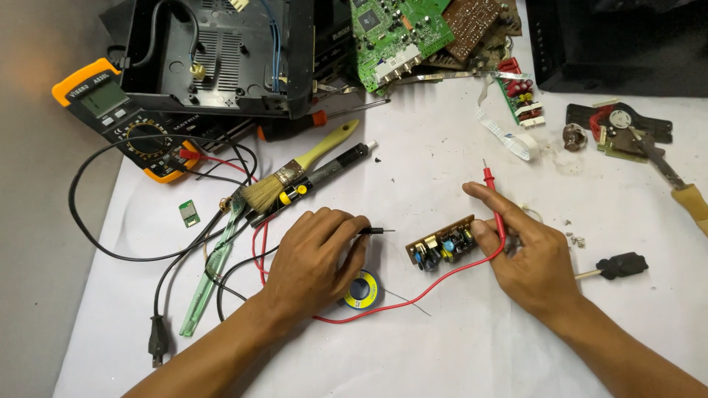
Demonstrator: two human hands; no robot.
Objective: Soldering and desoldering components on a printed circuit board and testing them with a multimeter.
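- One black probe (375,231) is held in the left hand (313,254), the fingers curled shut around it, its metal tip pointed right toward the small board (442,245).
- One red probe (494,203) is pinched in the right hand (527,254), tip pointed up and away; the same hand's thumb is pressed against the board's right end.
- One small brown board is seen between the two hands, lying on the white desk (442,346), with blue and yellow parts on it.
- One red lead (383,309) is run from the right hand across the desk, under the left wrist.
- One solder spool (363,289) is lain just beside the left hand, partly covered by it.
- One orange meter (122,118) is placed at the far left, with black and red leads plugged in.
- One brush (295,173) and one soldering iron (332,166) are laid side by side above the left hand.
- Two green boards are counted at the top: a large one (394,37) and a narrow one (520,96).
- One black casing (221,55) is stood open at the top left.
- One black plug (156,340) is seen at the lower left.
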